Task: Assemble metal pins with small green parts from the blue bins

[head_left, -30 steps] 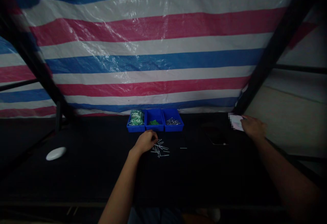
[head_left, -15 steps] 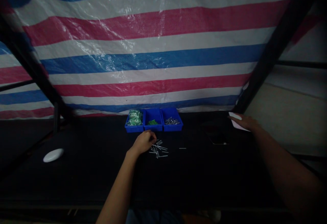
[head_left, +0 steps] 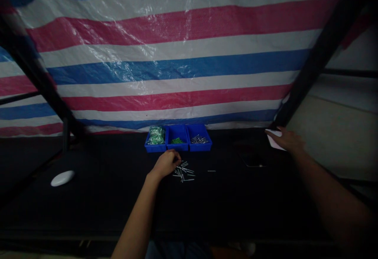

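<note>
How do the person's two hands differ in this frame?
The left hand is curled, while the right hand is flatter, with its fingers extended. The left hand is at the edge of the loose metal pins, whereas the right hand lies on a white sheet. The left hand sits near the middle, and the right hand is far over to the right. Both are bare and over the black table.

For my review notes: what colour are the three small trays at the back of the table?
The three trays are bright blue, clearest in the head view.
</note>
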Demonstrator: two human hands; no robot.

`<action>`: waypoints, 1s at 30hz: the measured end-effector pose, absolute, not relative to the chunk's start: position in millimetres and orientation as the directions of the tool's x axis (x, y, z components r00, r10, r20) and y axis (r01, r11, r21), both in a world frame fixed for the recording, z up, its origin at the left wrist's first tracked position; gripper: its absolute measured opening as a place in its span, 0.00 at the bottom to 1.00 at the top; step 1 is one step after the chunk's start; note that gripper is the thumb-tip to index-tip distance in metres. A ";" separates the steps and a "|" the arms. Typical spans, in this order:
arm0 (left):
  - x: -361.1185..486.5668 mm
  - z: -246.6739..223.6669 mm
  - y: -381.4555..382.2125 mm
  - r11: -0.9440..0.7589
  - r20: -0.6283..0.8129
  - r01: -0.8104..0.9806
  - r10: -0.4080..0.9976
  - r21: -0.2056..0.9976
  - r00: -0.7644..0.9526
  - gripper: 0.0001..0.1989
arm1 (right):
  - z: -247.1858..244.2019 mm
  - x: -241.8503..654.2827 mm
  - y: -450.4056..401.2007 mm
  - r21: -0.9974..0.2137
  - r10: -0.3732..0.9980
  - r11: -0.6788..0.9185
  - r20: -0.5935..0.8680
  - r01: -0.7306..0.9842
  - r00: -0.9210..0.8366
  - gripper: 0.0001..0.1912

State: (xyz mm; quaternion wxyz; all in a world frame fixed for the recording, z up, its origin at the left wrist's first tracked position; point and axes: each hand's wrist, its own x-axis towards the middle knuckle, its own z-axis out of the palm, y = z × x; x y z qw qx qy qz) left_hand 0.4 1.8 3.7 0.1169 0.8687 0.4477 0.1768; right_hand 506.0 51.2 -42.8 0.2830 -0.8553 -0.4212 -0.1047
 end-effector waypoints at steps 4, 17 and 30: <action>0.9 5.4 0.4 -0.602 0.205 0.723 0.797 0.338 0.568 0.07 | -20.3 451.7 49.2 -0.437 0.658 -0.310 0.543 0.845 0.522 0.32; 17.9 5.9 7.2 -0.306 0.238 0.141 0.900 0.942 0.364 0.13 | 6.2 193.7 22.3 -0.781 0.882 0.469 0.435 0.412 -0.180 0.15; 20.5 -0.1 6.9 0.064 0.021 -0.257 0.949 0.964 0.314 0.17 | -11.7 163.7 14.0 -0.868 0.886 0.463 0.457 0.182 -0.074 0.12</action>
